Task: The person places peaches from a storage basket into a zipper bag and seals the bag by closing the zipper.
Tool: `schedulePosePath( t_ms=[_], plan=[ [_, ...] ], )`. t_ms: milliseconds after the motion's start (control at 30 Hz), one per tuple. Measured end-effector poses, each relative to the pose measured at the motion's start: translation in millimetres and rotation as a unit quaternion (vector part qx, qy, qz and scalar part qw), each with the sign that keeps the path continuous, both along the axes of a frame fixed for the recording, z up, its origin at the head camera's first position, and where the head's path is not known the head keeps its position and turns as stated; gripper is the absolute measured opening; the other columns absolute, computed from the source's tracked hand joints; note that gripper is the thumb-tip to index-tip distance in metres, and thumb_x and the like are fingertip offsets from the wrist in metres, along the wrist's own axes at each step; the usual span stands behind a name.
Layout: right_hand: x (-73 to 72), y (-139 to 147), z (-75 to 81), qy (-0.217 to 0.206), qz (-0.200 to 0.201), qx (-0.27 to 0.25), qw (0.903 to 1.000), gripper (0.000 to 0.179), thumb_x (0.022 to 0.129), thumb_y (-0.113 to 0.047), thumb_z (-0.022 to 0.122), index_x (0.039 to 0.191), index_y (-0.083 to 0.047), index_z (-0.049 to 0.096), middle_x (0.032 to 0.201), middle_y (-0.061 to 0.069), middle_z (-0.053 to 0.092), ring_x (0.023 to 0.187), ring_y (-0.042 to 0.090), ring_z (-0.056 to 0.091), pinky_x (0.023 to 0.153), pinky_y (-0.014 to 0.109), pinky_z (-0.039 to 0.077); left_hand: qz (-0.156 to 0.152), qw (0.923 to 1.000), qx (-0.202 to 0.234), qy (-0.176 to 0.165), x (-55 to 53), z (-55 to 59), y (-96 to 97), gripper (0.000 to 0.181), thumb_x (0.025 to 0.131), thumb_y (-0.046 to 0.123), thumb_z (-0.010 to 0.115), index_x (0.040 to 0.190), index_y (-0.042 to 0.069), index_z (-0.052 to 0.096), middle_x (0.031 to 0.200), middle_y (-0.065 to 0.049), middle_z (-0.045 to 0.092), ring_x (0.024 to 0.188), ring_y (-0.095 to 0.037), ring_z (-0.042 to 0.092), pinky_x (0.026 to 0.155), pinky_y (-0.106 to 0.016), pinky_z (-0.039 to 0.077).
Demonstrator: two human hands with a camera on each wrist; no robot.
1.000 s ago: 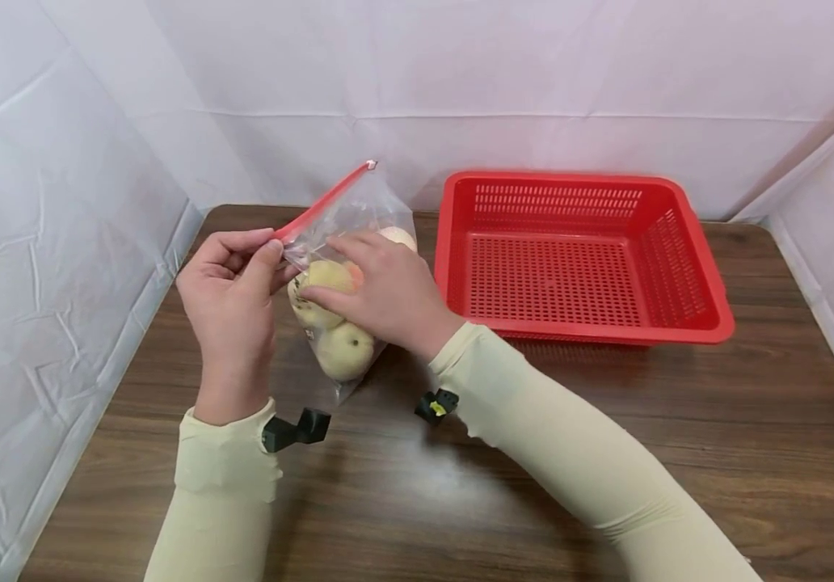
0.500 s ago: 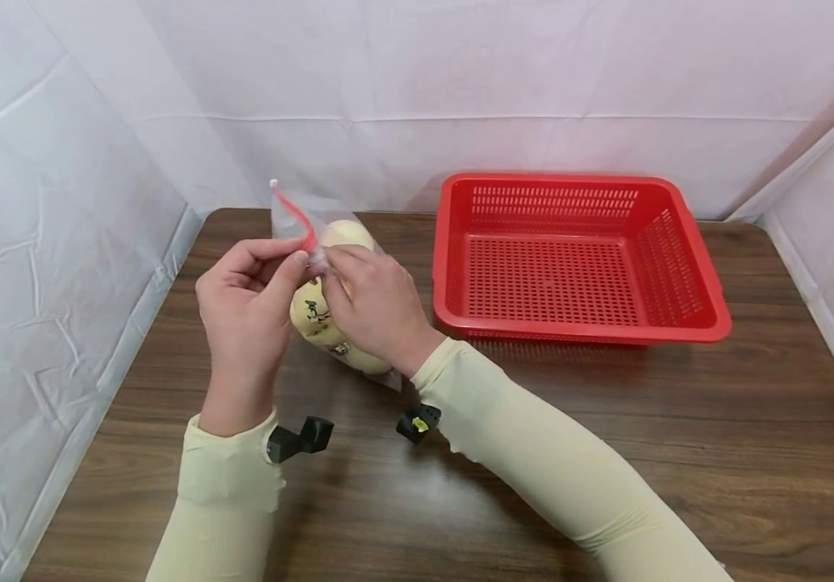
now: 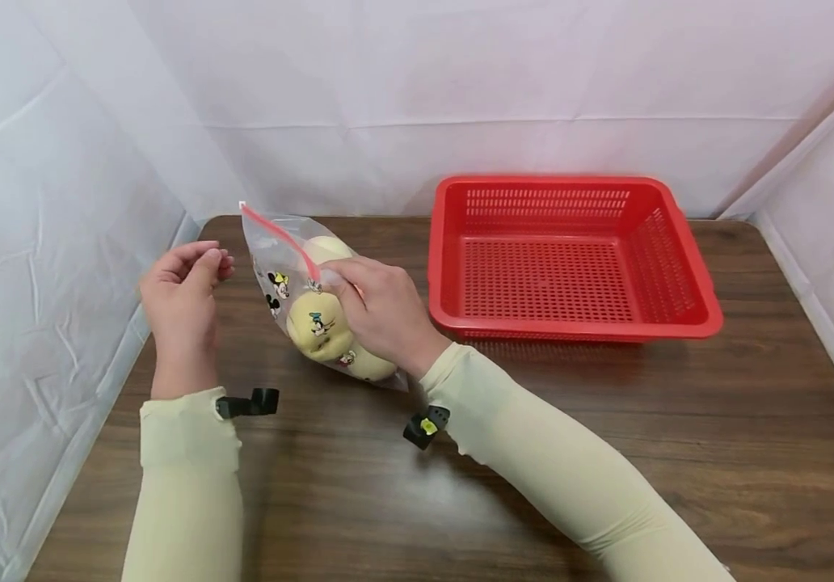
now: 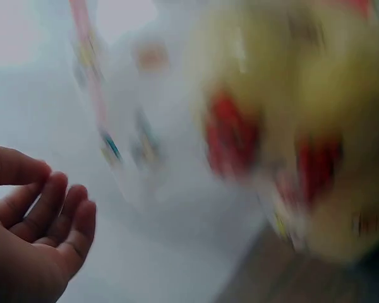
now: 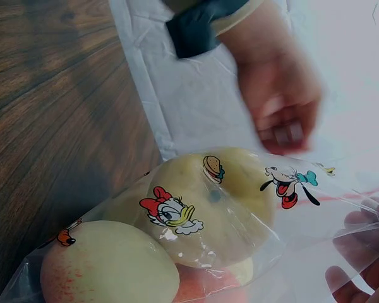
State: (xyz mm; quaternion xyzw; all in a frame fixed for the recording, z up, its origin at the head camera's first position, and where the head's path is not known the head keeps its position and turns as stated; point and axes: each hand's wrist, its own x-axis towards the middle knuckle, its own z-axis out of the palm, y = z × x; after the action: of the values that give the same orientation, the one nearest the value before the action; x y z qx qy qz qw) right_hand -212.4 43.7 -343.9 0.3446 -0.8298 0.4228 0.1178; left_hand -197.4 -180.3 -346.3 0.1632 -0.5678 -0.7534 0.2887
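Observation:
A clear zip bag (image 3: 264, 250) with cartoon prints and a red zip strip (image 3: 279, 231) hangs tilted over the table's left half. Inside are several round pale-yellow fruits (image 3: 320, 323), some blushed red in the right wrist view, like this fruit (image 5: 107, 265). My right hand (image 3: 381, 311) pinches the bag by the right end of its zip. Left of the bag and apart from it is my left hand (image 3: 184, 303), its fingers loosely curled around nothing. The left wrist view shows that hand beside the blurred bag.
A red perforated plastic basket (image 3: 573, 330) stands on the wooden table (image 3: 533, 436), right of the bag. White cloth (image 3: 402, 73) hangs behind the table and along both sides.
The bag's free zip end has swung from upper right to the left. My left hand has let go of the zip and moved left, while my right hand has taken hold of the bag.

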Motion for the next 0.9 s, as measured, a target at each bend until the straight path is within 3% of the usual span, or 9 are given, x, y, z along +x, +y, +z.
schedulePosePath(
  t_ms=[100, 200, 233, 300, 367, 500, 667, 733, 900],
  plan=[
    [-0.4, 0.6, -1.5, 0.001, 0.002, -0.003, 1.0000, 0.024, 0.098, -0.023, 0.055, 0.112, -0.014, 0.072, 0.111, -0.002, 0.071, 0.104, 0.011, 0.065, 0.094, 0.027, 0.049, -0.028, 0.9946, -0.022, -0.097, -19.1, -15.0, -18.7, 0.012, 0.094, 0.004, 0.059, 0.097, 0.002, 0.070, 0.084, -0.001, 0.068, 0.082, -0.013, 0.065, 0.077, -0.020, 0.053],
    [-1.2, 1.2, -3.1, 0.002, 0.001, -0.003, 1.0000, 0.023, 0.098, -0.022, 0.055, 0.111, -0.014, 0.072, 0.110, -0.001, 0.072, 0.104, 0.011, 0.066, 0.094, 0.027, 0.049, -0.102, 0.9727, -0.088, -0.189, -38.7, -26.7, -31.8, 0.029, 0.101, 0.015, 0.049, 0.124, 0.003, 0.061, 0.100, 0.005, 0.065, 0.098, -0.008, 0.063, 0.093, -0.024, 0.050],
    [-1.5, 1.4, -3.6, 0.001, 0.000, -0.002, 1.0000, 0.023, 0.098, -0.021, 0.055, 0.111, -0.013, 0.072, 0.110, -0.001, 0.072, 0.104, 0.011, 0.066, 0.094, 0.027, 0.050, -0.132, 0.9642, -0.099, -0.207, -44.2, -29.3, -35.2, 0.036, 0.101, 0.018, 0.047, 0.133, 0.003, 0.055, 0.105, 0.007, 0.063, 0.103, -0.007, 0.061, 0.098, -0.025, 0.048],
    [-1.9, 1.7, -4.6, 0.000, 0.000, 0.001, 1.0000, 0.022, 0.098, -0.020, 0.055, 0.110, -0.013, 0.073, 0.109, 0.000, 0.072, 0.104, 0.012, 0.067, 0.095, 0.028, 0.050, -0.193, 0.9541, -0.077, -0.216, -53.7, -32.9, -41.9, 0.045, 0.102, 0.021, 0.046, 0.144, 0.004, 0.043, 0.112, 0.008, 0.061, 0.109, -0.005, 0.058, 0.102, -0.026, 0.045],
    [-2.1, 2.2, -5.0, -0.001, 0.001, 0.006, 1.0000, 0.022, 0.098, -0.020, 0.054, 0.108, -0.013, 0.073, 0.105, 0.000, 0.072, 0.101, 0.012, 0.067, 0.093, 0.028, 0.050, -0.248, 0.9447, -0.050, -0.209, -61.4, -35.0, -47.3, 0.051, 0.102, 0.022, 0.045, 0.150, 0.006, 0.035, 0.114, 0.010, 0.061, 0.110, -0.004, 0.057, 0.098, -0.024, 0.046],
    [-2.6, 4.8, -5.0, -0.001, 0.000, 0.006, 1.0000, 0.024, 0.099, -0.019, 0.052, 0.110, -0.012, 0.072, 0.103, 0.001, 0.071, 0.099, 0.013, 0.067, 0.092, 0.030, 0.051, -0.336, 0.9291, 0.036, -0.149, -70.9, -36.2, -54.5, 0.052, 0.103, 0.017, 0.043, 0.152, 0.009, 0.029, 0.110, 0.009, 0.064, 0.103, -0.005, 0.058, 0.083, -0.021, 0.050],
    [-3.5, 10.2, -5.8, 0.004, -0.008, -0.005, 0.9999, 0.025, 0.098, -0.016, 0.052, 0.112, -0.011, 0.072, 0.106, 0.003, 0.072, 0.101, 0.014, 0.067, 0.092, 0.031, 0.051, -0.388, 0.9130, 0.102, -0.072, -76.2, -34.2, -54.1, 0.039, 0.103, 0.013, 0.043, 0.142, 0.006, 0.043, 0.109, 0.001, 0.066, 0.100, -0.009, 0.060, 0.081, -0.023, 0.052],
    [-3.4, 11.8, -6.1, 0.005, -0.010, -0.009, 0.9999, 0.025, 0.097, -0.014, 0.052, 0.112, -0.011, 0.072, 0.108, 0.004, 0.072, 0.103, 0.015, 0.067, 0.093, 0.030, 0.051, -0.386, 0.9155, 0.101, -0.054, -77.1, -32.3, -53.1, 0.031, 0.102, 0.012, 0.045, 0.131, 0.006, 0.053, 0.106, 0.000, 0.067, 0.097, -0.010, 0.060, 0.080, -0.023, 0.051],
    [-2.3, 14.4, -4.8, -0.011, -0.012, -0.020, 0.9997, 0.028, 0.093, -0.010, 0.051, 0.113, -0.010, 0.072, 0.112, 0.005, 0.071, 0.103, 0.015, 0.067, 0.091, 0.031, 0.052, -0.338, 0.9357, 0.094, -0.032, -75.1, -23.8, -53.0, 0.018, 0.098, 0.008, 0.052, 0.103, 0.006, 0.069, 0.092, -0.001, 0.071, 0.085, -0.011, 0.064, 0.074, -0.022, 0.051]
  ],
)
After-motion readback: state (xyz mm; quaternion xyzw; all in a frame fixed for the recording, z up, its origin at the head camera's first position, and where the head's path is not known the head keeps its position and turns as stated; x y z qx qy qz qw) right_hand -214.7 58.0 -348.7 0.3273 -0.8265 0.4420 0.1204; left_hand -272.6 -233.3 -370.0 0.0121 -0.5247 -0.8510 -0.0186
